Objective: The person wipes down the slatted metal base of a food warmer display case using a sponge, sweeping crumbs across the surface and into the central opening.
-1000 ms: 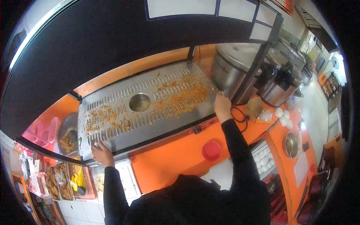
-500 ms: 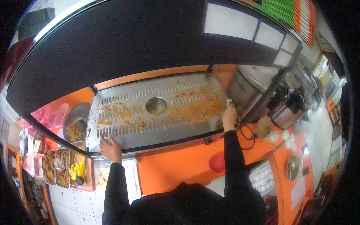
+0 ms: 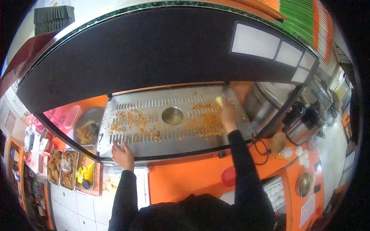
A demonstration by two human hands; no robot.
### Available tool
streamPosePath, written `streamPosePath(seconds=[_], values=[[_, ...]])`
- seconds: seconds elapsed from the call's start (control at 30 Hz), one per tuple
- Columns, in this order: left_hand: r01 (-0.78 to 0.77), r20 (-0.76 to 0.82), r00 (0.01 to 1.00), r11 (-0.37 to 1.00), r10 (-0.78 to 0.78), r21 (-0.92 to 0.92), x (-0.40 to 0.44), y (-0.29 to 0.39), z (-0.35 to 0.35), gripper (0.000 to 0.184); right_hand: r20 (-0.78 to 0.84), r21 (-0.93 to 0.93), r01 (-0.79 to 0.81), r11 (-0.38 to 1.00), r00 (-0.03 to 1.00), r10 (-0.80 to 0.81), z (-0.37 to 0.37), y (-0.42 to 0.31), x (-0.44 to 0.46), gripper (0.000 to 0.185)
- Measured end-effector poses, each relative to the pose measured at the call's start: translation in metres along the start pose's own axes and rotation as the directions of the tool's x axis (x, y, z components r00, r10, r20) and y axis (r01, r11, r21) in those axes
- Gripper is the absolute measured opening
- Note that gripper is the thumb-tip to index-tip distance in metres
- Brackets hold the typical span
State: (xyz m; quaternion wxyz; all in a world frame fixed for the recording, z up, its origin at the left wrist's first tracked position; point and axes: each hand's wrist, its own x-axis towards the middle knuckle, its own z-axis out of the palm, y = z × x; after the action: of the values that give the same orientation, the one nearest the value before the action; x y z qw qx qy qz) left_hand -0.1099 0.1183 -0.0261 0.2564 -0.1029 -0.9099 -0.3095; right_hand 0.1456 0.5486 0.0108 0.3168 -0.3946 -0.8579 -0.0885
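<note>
A slotted metal tray (image 3: 154,104) spans the inside of the display case, strewn with orange-brown crumbs (image 3: 129,118). Sunk in its middle is a round metal cup (image 3: 172,116). Over the right end of the tray, my right hand (image 3: 228,116) is blurred but closed around a small pale yellow thing (image 3: 219,101), which pokes out beyond the fingers; its kind is unclear. My left hand (image 3: 122,153) rests by the tray's front left edge, fingers apart and holding nothing.
A dark panel (image 3: 135,54) hangs over the tray, with frame posts at both sides. Left stand metal trays of fried food (image 3: 68,165) and yellow food (image 3: 85,173). At right are a large metal pot (image 3: 266,98), a cable (image 3: 266,151) and several eggs (image 3: 302,157).
My right hand has moved from the tray's right edge inward and toward the back, with the pale yellow thing. My left hand stays by the front left edge. The camera view has shifted.
</note>
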Motion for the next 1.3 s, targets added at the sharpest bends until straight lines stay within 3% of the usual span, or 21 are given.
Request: streamPosePath(seconds=[0.03, 0.1, 0.17, 0.23, 0.33, 0.37, 0.5, 0.57, 0.6, 0.67, 0.73, 0.8, 0.87, 0.97, 1.07, 1.17, 1.23, 1.3], values=[[0.001, -0.004, 1.0, 1.0, -0.001, 0.004, 0.001, -0.003, 0.001, 0.044, -0.044, -0.071, -0.099, 0.993, 0.994, 0.096, 0.005, 0.026, -0.003, 0.035], [0.001, -0.013, 1.0, 1.0, -0.001, 0.005, 0.002, -0.006, 0.007, 0.043, 0.006, -0.025, -0.31, 0.951, 0.951, 0.31, 0.053, 0.119, -0.014, 0.037], [0.006, -0.01, 1.0, 1.0, -0.006, 0.003, 0.001, -0.004, 0.008, 0.043, 0.172, -0.053, -0.46, 0.886, 0.87, 0.462, 0.059, 0.142, -0.017, 0.037], [0.017, -0.002, 1.0, 1.0, -0.017, 0.0, 0.001, 0.001, 0.002, 0.042, 0.246, -0.305, -0.493, 0.814, 0.785, 0.568, -0.002, 0.086, -0.017, 0.038], [0.018, 0.007, 1.0, 1.0, -0.018, 0.002, 0.0, 0.004, -0.002, 0.042, 0.022, -0.061, -0.245, 0.968, 0.969, 0.246, 0.006, 0.084, -0.023, 0.039], [0.004, -0.001, 1.0, 1.0, -0.004, -0.001, 0.001, 0.002, 0.0, 0.041, 0.185, 0.033, -0.286, 0.958, 0.943, 0.275, -0.002, 0.085, -0.022, 0.039], [-0.001, -0.019, 1.0, 1.0, 0.001, -0.003, 0.0, 0.002, 0.0, 0.042, 0.014, -0.043, -0.227, 0.973, 0.974, 0.228, -0.029, 0.079, -0.015, 0.034], [-0.004, -0.022, 1.0, 1.0, 0.004, -0.008, 0.001, 0.002, 0.002, 0.042, -0.119, -0.093, -0.307, 0.947, 0.948, 0.296, -0.032, 0.09, -0.024, 0.03], [-0.005, -0.021, 1.0, 1.0, 0.005, -0.007, 0.001, 0.002, 0.002, 0.043, 0.011, -0.112, -0.435, 0.894, 0.899, 0.439, -0.038, 0.086, -0.025, 0.03], [-0.004, -0.016, 1.0, 1.0, 0.004, 0.002, 0.002, 0.001, 0.002, 0.043, 0.252, -0.204, -0.643, 0.738, 0.694, 0.675, -0.052, 0.08, -0.028, 0.032], [0.0, -0.005, 1.0, 1.0, 0.0, 0.005, 0.002, 0.003, 0.001, 0.043, 0.182, -0.096, -0.65, 0.754, 0.733, 0.656, 0.002, 0.105, -0.036, 0.029], [0.002, 0.007, 1.0, 1.0, -0.002, -0.004, 0.001, 0.004, -0.001, 0.043, 0.109, -0.046, -0.538, 0.841, 0.835, 0.54, 0.03, 0.116, -0.033, 0.03], [-0.007, 0.011, 1.0, 1.0, 0.007, -0.013, 0.0, 0.003, -0.001, 0.043, 0.048, -0.069, -0.301, 0.951, 0.951, 0.304, 0.037, 0.11, -0.02, 0.029], [-0.02, 0.012, 1.0, 1.0, 0.02, -0.018, 0.0, 0.001, -0.002, 0.044, 0.169, 0.007, -0.029, 1.0, 0.985, 0.027, 0.011, 0.083, -0.003, 0.029], [-0.002, 0.035, 0.999, 1.0, 0.002, -0.006, 0.001, 0.004, -0.001, 0.044, -0.039, 0.014, -0.021, 1.0, 0.999, 0.022, -0.02, 0.062, -0.002, 0.028], [-0.015, 0.027, 1.0, 1.0, 0.015, 0.004, 0.001, -0.003, 0.004, 0.044, 0.119, -0.045, -0.502, 0.864, 0.856, 0.503, -0.041, 0.076, -0.011, 0.029], [0.004, 0.054, 0.999, 1.0, -0.005, 0.01, 0.002, -0.001, 0.001, 0.044, 0.272, -0.14, -0.568, 0.811, 0.765, 0.583, -0.02, 0.11, -0.02, 0.033], [0.021, 0.068, 0.997, 1.0, -0.022, 0.015, 0.002, 0.002, 0.001, 0.044, 0.238, -0.116, -0.477, 0.871, 0.838, 0.49, 0.013, 0.12, -0.029, 0.036]])
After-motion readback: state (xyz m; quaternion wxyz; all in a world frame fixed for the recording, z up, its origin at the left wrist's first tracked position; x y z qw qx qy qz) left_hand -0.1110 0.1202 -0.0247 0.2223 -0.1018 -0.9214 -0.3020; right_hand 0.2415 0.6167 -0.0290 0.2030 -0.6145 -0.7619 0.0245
